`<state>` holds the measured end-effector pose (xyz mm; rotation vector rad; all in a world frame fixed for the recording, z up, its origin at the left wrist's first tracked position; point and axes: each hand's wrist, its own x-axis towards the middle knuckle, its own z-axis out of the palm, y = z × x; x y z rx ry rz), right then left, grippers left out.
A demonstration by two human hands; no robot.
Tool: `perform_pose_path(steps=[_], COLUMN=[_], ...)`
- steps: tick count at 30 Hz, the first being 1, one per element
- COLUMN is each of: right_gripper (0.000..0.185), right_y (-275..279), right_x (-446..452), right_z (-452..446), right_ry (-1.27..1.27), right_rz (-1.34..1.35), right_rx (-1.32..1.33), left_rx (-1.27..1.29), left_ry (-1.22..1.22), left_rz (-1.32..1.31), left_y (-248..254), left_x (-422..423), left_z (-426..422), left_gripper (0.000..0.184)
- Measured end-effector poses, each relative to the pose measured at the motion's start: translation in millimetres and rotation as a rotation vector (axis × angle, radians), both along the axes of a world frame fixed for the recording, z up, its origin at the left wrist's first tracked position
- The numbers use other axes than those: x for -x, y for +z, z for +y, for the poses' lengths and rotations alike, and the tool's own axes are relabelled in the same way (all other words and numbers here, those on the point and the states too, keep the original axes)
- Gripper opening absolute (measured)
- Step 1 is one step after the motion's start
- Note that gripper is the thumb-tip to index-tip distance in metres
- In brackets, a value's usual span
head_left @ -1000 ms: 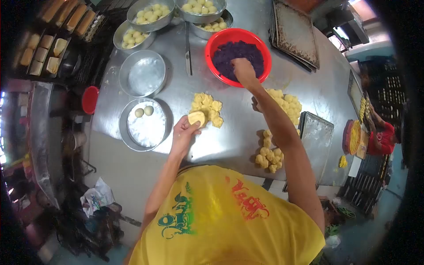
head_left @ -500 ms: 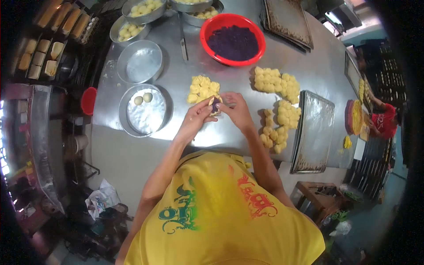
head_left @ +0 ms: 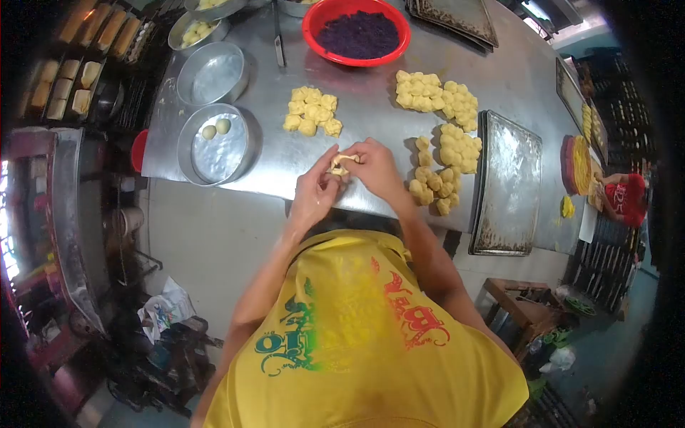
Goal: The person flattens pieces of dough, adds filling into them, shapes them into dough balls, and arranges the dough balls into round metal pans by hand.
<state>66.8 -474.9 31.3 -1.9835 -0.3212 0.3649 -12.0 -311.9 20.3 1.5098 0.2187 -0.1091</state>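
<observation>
Between my two hands is a small piece of yellow dough, its edges drawn up around a little dark filling. My left hand is wrapped round its left side, and my right hand pinches its upper right edge. Just beyond them lies a cluster of yellow dough pieces. A red basin of crumbly purple filling stands at the far side. To the left, a round metal pan holds two pale balls.
Another round pan and a long knife lie at the back left. More dough pieces sit right of centre, beside a flat metal tray. A co-worker in a red shirt is at the far right.
My right hand has come from the basin to my left hand. Purple filling appeared on the dough, and the dough edges have since been gathered over it. The view has shifted.
</observation>
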Motion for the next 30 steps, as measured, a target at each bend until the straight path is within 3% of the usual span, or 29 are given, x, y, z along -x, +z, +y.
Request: perform_pose_path(steps=[2,3,4,5,7,8,9,11,13,15,17,18,21,22,25,26,28,30], right_gripper=[0.027,0.026,0.024,0.023,0.021,0.021,0.019,0.017,0.014,0.012,0.012,0.011,0.013,0.014,0.013,0.017,0.017,0.018], right_y=[-19.1,-7.8,13.6,24.8,-46.7,-74.1,-77.2,-83.5,-98.8,-101.1,-93.6,-95.7,-40.0,-13.8,-17.1,-37.0,-88.2,-95.8], right_x=[-1.5,-0.6,0.6,2.8,5.9,7.7,11.2,21.0,38.0,28.0,33.0,21.5,-5.4,-17.8,-35.7,-33.7,-24.2,-29.8], right_z=[-9.1,-9.6,-10.5,-11.8,-14.6,-15.3,-15.2,-14.0,-15.4,-12.7,-10.8,-15.5,-11.5,2.0,60.2,67.4,75.9,80.6], right_ry=[0.04,0.069,0.097,0.126,0.185,0.217,0.213,0.209,-0.126,-0.272,-0.233,-0.017,0.282,0.288,-0.239,-0.084,-0.067,-0.094], right_rz=[-0.027,-0.02,-0.008,0.006,-0.139,-0.211,-0.269,-0.383,-0.087,0.109,0.268,-0.204,-0.116,-0.033,-0.569,-0.654,-0.717,-0.739], right_rx=[-0.236,-0.143,-0.047,0.051,0.317,0.448,0.447,0.438,0.103,-0.046,0.008,0.206,0.553,0.67,0.42,0.783,0.663,0.45], left_rx=[0.005,0.009,0.14,-0.044,-0.41,-0.56,-0.74,-0.722,-0.46,-0.254,-0.093,-0.109,0.11,0.146,0.176,0.136,0.123,0.096], left_ry=[-0.094,-0.145,-0.09,-0.108,-0.137,-0.147,-0.147,-0.171,-0.074,-0.068,-0.16,-0.26,-0.388,-0.333,-0.207,-0.191,-0.17,-0.19], left_rz=[0.069,0.106,0.068,0.025,-0.072,-0.258,-0.301,-0.367,-0.169,-0.033,0.106,0.123,0.166,0.157,0.132,0.133,0.115,0.135], left_y=[2.2,2.5,4.8,-2.2,-34.1,-67.9,-75.3,-88.8,-89.0,-90.2,-94.5,-94.5,-90.0,-83.3,-71.8,-73.8,-82.8,-69.2], left_x=[-8.9,-14.3,-18.8,-22.1,-28.7,-28.6,-26.3,-21.8,-10.2,-21.5,-20.7,-28.2,-31.6,-29.6,-26.5,-25.1,-18.7,-22.7], left_z=[17.5,23.6,19.5,18.0,13.9,6.7,-2.2,2.4,5.9,8.8,4.7,10.8,35.0,42.6,63.0,69.2,77.7,84.8], left_gripper=[0.041,0.041,0.027,0.021,0.01,0.002,0.002,0.008,0.012,0.017,0.023,0.031,0.04,0.04,0.04,0.04,0.038,0.037])
